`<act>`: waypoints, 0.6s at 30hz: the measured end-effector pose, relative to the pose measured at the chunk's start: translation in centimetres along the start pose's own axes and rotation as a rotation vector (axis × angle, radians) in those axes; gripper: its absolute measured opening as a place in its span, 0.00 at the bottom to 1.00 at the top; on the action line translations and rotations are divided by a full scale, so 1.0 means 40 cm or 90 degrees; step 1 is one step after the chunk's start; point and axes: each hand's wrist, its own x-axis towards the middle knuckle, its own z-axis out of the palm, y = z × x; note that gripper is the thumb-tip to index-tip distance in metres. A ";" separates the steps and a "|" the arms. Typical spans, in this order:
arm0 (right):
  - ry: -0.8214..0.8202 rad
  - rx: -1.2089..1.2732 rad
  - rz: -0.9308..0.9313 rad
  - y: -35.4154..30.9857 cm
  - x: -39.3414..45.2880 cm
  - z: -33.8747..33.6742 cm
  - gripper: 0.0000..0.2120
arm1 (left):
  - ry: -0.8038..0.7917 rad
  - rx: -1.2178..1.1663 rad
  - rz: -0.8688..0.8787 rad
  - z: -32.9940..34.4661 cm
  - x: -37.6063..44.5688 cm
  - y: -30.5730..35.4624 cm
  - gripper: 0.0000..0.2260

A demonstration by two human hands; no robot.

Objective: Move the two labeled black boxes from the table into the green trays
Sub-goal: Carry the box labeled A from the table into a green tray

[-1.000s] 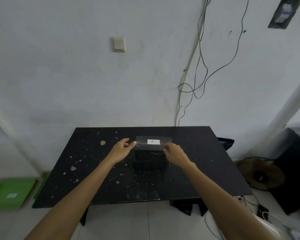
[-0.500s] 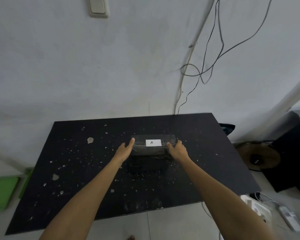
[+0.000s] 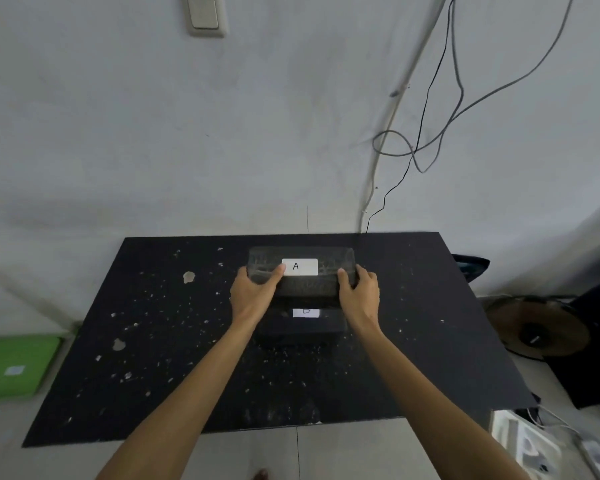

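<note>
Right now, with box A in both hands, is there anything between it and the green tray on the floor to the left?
Nothing visible blocks it. Both hands, left hand and right hand, grip box A above box B. The table between A and the green tray holds only flat specks.

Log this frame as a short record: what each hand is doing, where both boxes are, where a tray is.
left hand: grips left end of box A
right hand: grips right end of box A
box A: raised above box B
box B: on the table, between the wrists
green tray: on the floor, left of the table, holds no box
</note>
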 end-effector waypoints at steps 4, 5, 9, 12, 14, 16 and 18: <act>0.060 0.058 -0.092 -0.107 -0.032 -0.049 0.42 | 0.111 -0.079 0.126 -0.027 -0.050 0.113 0.37; 0.083 0.055 -0.115 -0.138 -0.032 -0.061 0.44 | 0.131 -0.091 0.156 -0.036 -0.056 0.148 0.36; 0.127 0.115 -0.254 -0.281 -0.035 -0.184 0.46 | 0.219 -0.155 0.286 -0.071 -0.135 0.316 0.32; 0.156 0.153 -0.278 -0.331 -0.035 -0.184 0.43 | 0.212 -0.159 0.327 -0.109 -0.150 0.357 0.31; 0.113 0.200 -0.312 -0.375 -0.055 -0.163 0.41 | 0.269 -0.160 0.339 -0.162 -0.154 0.345 0.29; 0.064 0.209 -0.344 -0.423 -0.071 -0.127 0.38 | 0.309 -0.167 0.342 -0.226 -0.153 0.346 0.26; 0.067 0.211 -0.358 -0.445 -0.074 -0.115 0.37 | 0.291 -0.164 0.337 -0.250 -0.137 0.347 0.24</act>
